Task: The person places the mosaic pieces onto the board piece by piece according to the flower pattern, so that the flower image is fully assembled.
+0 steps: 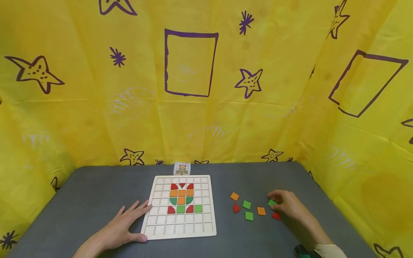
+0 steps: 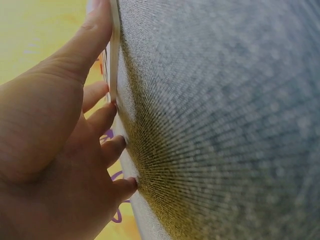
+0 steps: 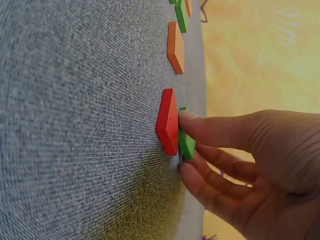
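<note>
A pale wooden grid board (image 1: 180, 229) lies on the table, with red, orange and green tiles set in its squares in a flower-like pattern. My left hand (image 1: 117, 226) lies at the board's left side, fingers spread, thumb and a fingertip touching its edge. The left wrist view shows that hand (image 2: 60, 130) with other fingertips resting on the table. To the right of the board, my right hand (image 1: 290, 205) pinches a green square tile (image 1: 272, 202) between thumb and fingers, low at the tabletop. Close beside that green tile (image 3: 188, 145) lies a red tile (image 3: 168, 122).
Loose tiles lie between the board and my right hand: orange squares (image 1: 261, 211), green squares (image 1: 249, 216) and a red piece (image 1: 237, 208). A small pattern card (image 1: 182, 168) lies behind the board. Yellow patterned cloth (image 1: 206, 125) hangs behind the grey table (image 1: 106, 193).
</note>
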The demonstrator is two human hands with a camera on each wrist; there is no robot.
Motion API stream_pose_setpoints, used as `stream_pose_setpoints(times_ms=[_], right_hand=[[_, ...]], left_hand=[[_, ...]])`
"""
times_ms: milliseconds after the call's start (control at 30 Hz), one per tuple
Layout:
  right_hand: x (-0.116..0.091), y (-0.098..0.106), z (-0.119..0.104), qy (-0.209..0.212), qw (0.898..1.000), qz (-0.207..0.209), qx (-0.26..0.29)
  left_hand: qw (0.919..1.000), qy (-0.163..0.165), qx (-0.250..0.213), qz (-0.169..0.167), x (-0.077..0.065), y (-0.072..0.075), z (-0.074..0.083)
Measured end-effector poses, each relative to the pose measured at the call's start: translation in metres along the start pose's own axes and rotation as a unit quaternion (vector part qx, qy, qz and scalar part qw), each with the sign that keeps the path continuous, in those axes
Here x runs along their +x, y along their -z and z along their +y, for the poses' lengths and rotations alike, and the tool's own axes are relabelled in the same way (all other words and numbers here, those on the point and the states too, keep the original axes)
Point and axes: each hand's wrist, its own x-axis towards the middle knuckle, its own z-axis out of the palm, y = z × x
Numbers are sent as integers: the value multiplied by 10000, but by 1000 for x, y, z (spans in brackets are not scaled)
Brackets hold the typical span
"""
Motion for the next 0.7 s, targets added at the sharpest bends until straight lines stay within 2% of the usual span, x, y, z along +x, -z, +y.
stream_pose_setpoints(times_ms=[233,467,700], right_hand=[[0,-1,1,216,9997,62,130],[5,2,-3,659,9973,-35,330],[13,2,-16,1059,9942,47,169]], left_hand=[[9999,-127,20,63,-1,-1,0],[10000,-45,-24,26,0,-1,0],[10000,45,-18,11,1,0,1]])
